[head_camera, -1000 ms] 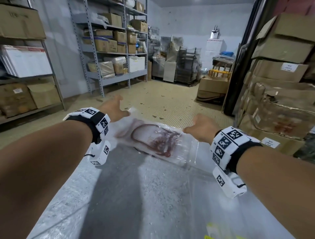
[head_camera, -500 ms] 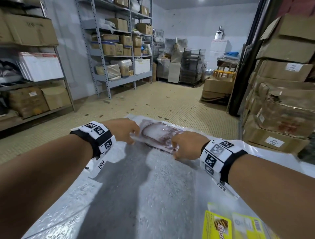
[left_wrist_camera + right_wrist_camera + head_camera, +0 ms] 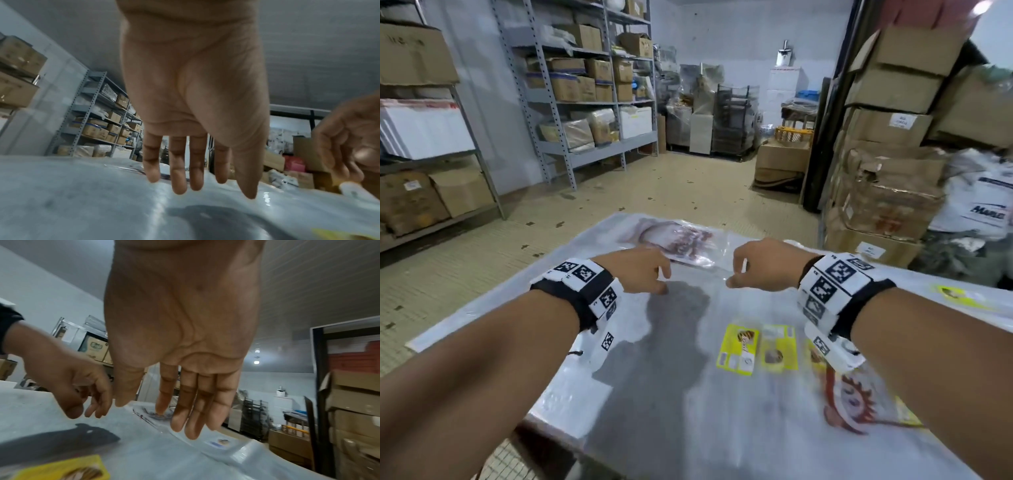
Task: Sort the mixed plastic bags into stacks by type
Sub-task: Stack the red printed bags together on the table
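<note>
A clear bag with a red print (image 3: 681, 240) lies flat at the far end of the table (image 3: 493, 308), which is covered in grey-white plastic. My left hand (image 3: 654, 279) and right hand (image 3: 738, 274) hover just short of its near edge, a little apart, and hold nothing. In the left wrist view the left hand's fingers (image 3: 179, 178) hang straight above the plastic. The right wrist view shows relaxed right fingers (image 3: 185, 421) over the red-print bag (image 3: 152, 414). Closer to me lie clear bags with yellow labels (image 3: 739, 347) and a bag with a red sun print (image 3: 849, 404).
Stacked cardboard boxes (image 3: 887, 178) stand close to the table's right side, with a white printed sack (image 3: 983, 202) beside them. Metal shelves with boxes (image 3: 592, 89) line the left wall. A tiled floor (image 3: 671, 185) lies beyond the table's far edge.
Both hands have let go of the red-print bag and drawn back toward me. The bag now lies flat at the far end. My view has tilted down onto the yellow-labelled bags.
</note>
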